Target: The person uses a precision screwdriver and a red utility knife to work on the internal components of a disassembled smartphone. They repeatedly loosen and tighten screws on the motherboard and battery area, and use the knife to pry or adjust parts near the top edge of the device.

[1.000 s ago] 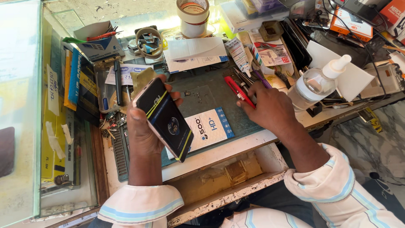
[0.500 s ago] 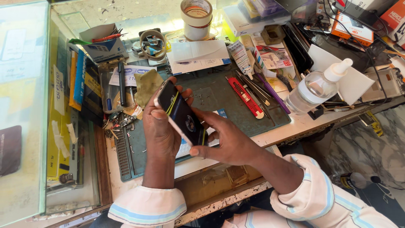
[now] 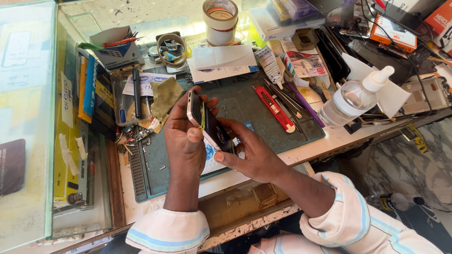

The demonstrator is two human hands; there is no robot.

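We hold one phone (image 3: 209, 123) above the green mat (image 3: 245, 106), its long axis running from upper left to lower right. Our left hand (image 3: 184, 136) wraps its upper end; our right hand (image 3: 252, 153) pinches the lower end. One red knife (image 3: 274, 108) lies nearby.

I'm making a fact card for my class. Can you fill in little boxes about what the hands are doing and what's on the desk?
Left hand: grips the phone from the left side, thumb on its edge
Right hand: holds the phone's lower end
Phone: dark, tilted on its edge above the mat
Mat: dark green work mat
Red cutter: lying on the mat, untouched
Spray bottle: clear, white nozzle, right of the mat
Tape roll: at the back of the desk
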